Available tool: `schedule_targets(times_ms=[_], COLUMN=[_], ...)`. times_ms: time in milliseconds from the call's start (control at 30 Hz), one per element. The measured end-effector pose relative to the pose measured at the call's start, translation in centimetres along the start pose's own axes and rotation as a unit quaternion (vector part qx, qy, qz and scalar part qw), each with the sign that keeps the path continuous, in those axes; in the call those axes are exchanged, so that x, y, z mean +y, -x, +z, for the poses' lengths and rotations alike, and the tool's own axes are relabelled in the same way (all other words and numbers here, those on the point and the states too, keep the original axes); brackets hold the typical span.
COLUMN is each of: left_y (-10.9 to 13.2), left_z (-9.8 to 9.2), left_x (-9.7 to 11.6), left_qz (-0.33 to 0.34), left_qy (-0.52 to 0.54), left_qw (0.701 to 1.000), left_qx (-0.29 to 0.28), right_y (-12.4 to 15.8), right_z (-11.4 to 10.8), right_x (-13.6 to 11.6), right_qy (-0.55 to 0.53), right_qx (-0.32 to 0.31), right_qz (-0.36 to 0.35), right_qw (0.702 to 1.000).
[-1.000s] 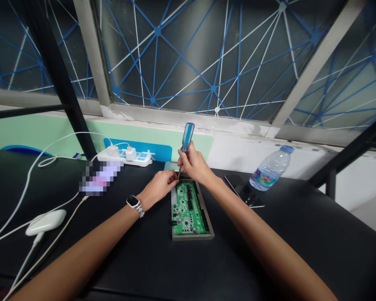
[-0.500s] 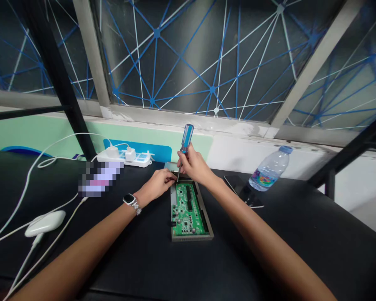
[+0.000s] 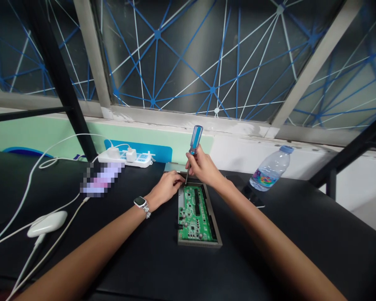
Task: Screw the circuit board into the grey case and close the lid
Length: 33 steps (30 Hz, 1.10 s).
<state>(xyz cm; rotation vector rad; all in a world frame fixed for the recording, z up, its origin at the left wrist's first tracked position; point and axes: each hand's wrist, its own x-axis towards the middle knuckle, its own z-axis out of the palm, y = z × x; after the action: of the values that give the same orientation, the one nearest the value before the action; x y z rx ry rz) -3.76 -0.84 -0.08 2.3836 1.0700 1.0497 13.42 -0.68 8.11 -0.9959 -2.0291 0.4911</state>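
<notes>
My right hand grips a screwdriver with a translucent blue handle, its thin shaft angled down to the top-left corner of the case. A green circuit board lies in a shallow grey metal case on the black table. My left hand holds that same corner, fingers over the case edge. The screwdriver tip is hidden or too small to place exactly. A watch sits on my left wrist.
Behind the case lies a white power strip with plugged-in chargers, and white cables trail left to a white oval device. A pixelated object lies nearby. On the right stand a water bottle and a dark phone.
The case and board have shifted right and slightly down. Both hands moved right with them, and the screwdriver now leans more to the right.
</notes>
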Motion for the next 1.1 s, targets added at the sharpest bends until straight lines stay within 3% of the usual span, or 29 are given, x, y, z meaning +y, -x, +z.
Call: schedule_targets(times_ms=[167, 300, 533, 767, 1100], left_y=[-0.3, -0.9, -1.5, -1.6, -1.4], left_z=[0.3, 1.2, 2.4, 2.2, 1.5], left_x=[0.6, 0.9, 0.5, 0.6, 1.3], left_qz=[-0.01, -0.036, -0.077, -0.082, -0.072], left_qy=[0.11, 0.233, 0.337, 0.376, 0.341], left_qw=[0.993, 0.97, 0.933, 0.92, 0.937], left_qx=[0.04, 0.062, 0.1, 0.082, 0.039], right_y=[0.0, 0.0, 0.1, 0.1, -0.3], right_z=[0.0, 0.0, 0.1, -0.1, -2.3], right_x=[-0.1, 0.1, 0.4, 0.5, 0.6], right_qy=[-0.014, -0.022, -0.027, -0.077, -0.173], right_qx=[-0.005, -0.006, -0.012, -0.029, -0.145], right_qz=[0.003, 0.003, 0.008, 0.028, 0.127], right_qw=[1.0, 1.0, 1.0, 0.996, 0.966])
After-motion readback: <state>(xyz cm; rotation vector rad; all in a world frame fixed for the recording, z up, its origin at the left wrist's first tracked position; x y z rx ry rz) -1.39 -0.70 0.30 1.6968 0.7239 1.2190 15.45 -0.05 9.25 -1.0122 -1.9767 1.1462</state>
